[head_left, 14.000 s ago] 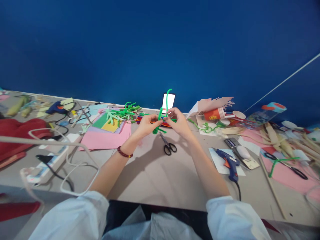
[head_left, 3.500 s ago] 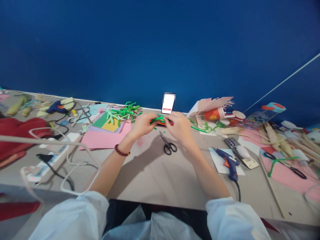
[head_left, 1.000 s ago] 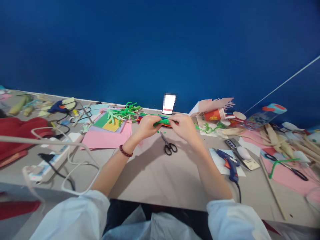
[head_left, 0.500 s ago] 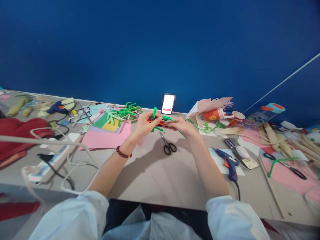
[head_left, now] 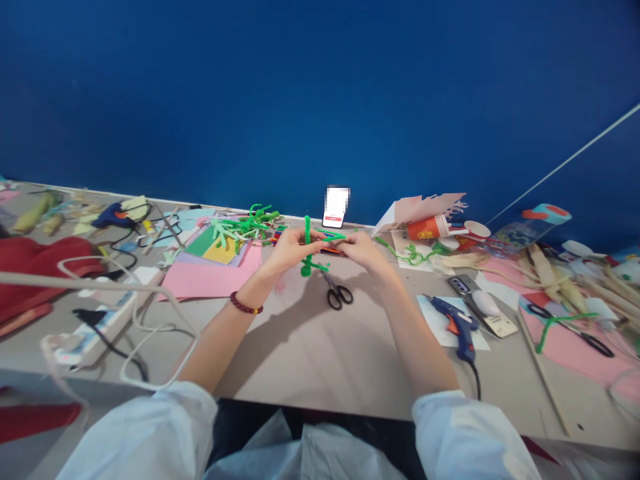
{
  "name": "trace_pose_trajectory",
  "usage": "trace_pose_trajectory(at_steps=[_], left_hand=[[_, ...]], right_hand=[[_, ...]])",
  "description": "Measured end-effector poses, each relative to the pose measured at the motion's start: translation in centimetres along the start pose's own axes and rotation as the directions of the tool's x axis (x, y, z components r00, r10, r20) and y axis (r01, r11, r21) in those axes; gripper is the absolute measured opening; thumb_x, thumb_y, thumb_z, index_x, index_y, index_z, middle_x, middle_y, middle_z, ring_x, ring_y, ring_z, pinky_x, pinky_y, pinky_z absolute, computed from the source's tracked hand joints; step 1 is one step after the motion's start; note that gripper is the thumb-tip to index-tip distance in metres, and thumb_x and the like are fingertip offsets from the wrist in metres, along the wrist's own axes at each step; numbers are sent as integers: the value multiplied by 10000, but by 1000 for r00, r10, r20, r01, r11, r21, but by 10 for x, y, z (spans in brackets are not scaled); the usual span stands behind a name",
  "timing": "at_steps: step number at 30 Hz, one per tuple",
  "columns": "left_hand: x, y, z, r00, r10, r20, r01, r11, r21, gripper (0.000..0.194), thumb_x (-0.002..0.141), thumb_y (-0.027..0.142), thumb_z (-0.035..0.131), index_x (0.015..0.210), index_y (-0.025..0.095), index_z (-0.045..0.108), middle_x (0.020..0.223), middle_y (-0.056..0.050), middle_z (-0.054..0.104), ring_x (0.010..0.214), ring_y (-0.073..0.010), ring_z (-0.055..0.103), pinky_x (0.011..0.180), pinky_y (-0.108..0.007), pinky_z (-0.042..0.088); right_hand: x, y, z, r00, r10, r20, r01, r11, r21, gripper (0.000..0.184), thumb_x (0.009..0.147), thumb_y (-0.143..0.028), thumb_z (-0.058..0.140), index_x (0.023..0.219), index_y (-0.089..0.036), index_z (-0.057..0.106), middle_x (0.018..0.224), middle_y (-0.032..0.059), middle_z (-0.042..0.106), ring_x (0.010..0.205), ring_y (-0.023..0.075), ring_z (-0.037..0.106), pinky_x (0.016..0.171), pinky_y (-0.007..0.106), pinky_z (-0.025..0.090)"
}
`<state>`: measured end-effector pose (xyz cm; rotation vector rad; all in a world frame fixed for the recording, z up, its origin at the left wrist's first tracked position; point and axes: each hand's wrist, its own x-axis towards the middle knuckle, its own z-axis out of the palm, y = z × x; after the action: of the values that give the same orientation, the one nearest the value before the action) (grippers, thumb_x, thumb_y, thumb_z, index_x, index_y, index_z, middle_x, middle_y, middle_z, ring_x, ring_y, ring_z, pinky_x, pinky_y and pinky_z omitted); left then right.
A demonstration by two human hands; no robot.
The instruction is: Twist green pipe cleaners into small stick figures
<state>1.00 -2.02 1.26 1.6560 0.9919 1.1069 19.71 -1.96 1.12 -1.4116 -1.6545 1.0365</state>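
Note:
Above the far half of the table, my left hand (head_left: 291,250) is closed around a bent green pipe cleaner (head_left: 307,230), which sticks up over the fingers and hangs below them with short side pieces. My right hand (head_left: 361,249) pinches a green pipe cleaner end (head_left: 336,238) that reaches across to the left fingers. Whether the two pieces are joined is hidden by the fingers. Black-handled scissors (head_left: 339,293) lie just below the hands, blades pointing away. Behind the hands are red and blue strips I cannot make out clearly.
A lit phone (head_left: 336,207) leans on the blue wall. Green pipe cleaner branches (head_left: 247,223) and pink paper (head_left: 210,279) lie left, near a power strip (head_left: 110,320) and looping cable. To the right are a glue gun (head_left: 461,328), a second phone (head_left: 500,325) and a red paper cup (head_left: 429,229).
The green pipe cleaner in my left hand has turned upright, and its lower part now shows beneath the fingers. My right hand has shifted slightly, still pinching its end.

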Motion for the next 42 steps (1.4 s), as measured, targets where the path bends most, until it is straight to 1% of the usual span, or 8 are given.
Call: trace_pose_trajectory(at_steps=[8, 12, 19, 24, 30, 32, 35, 42], left_hand=[[2, -3, 5, 979, 70, -193, -43, 989, 143, 200, 711, 349, 668, 738, 154, 696, 660, -28, 666, 556, -133, 556, 496, -254, 415], [6, -11, 2, 948, 211, -238, -135, 945, 297, 152, 739, 320, 634, 740, 178, 688, 701, -26, 684, 654, -170, 602, 620, -285, 444], [-1, 1, 3, 894, 448, 32, -358, 668, 653, 254, 837, 283, 536, 610, 191, 602, 566, -1, 576, 565, -149, 494, 758, -352, 344], [-10, 15, 8, 860, 479, 178, -498, 707, 501, 171, 830, 290, 566, 717, 214, 669, 657, -13, 653, 674, -163, 579, 783, -335, 366], [-11, 18, 8, 886, 460, -61, -416, 846, 333, 130, 793, 284, 620, 728, 197, 691, 698, -22, 685, 678, -161, 594, 707, -303, 421], [-8, 12, 8, 886, 434, -163, -367, 871, 326, 125, 788, 278, 620, 730, 187, 683, 716, -24, 689, 685, -159, 602, 680, -288, 430], [-3, 0, 7, 880, 385, -277, -283, 896, 343, 127, 799, 272, 596, 752, 176, 665, 718, -19, 677, 650, -144, 587, 639, -268, 429], [2, -7, 4, 894, 434, -110, -289, 746, 600, 178, 822, 269, 571, 681, 174, 622, 604, 2, 587, 584, -131, 496, 619, -274, 366]], right_hand=[[-10, -13, 5, 997, -71, 43, 80, 954, -290, 233, 789, -283, 556, 747, -191, 766, 594, 0, 660, 554, 137, 534, 584, 263, 381], [-24, -30, 5, 968, -253, 11, 237, 889, -391, 253, 811, -267, 539, 681, -192, 743, 654, 17, 671, 605, 143, 539, 578, 259, 342], [-34, -42, -11, 895, -444, -45, 383, 817, -431, 263, 863, -261, 517, 754, -199, 747, 785, 57, 702, 726, 181, 599, 667, 280, 401], [-23, -29, -25, 878, -470, -89, 431, 858, -280, 203, 835, -293, 573, 786, -206, 750, 822, 53, 705, 782, 186, 620, 739, 296, 444], [-11, -13, -14, 967, -256, 11, 257, 965, -45, 226, 778, -371, 626, 775, -175, 737, 824, 49, 699, 751, 182, 609, 685, 287, 430], [-11, -14, -7, 985, -165, 45, 169, 981, -94, 261, 809, -374, 580, 778, -166, 734, 720, 32, 676, 630, 154, 562, 605, 270, 386], [-18, -23, -2, 978, -205, 47, 210, 944, -255, 302, 844, -378, 545, 749, -162, 734, 676, 29, 664, 598, 145, 528, 582, 267, 343], [-35, -41, -5, 920, -392, -21, 320, 780, -537, 283, 895, -266, 494, 775, -189, 738, 808, 65, 702, 744, 188, 578, 637, 290, 353]])
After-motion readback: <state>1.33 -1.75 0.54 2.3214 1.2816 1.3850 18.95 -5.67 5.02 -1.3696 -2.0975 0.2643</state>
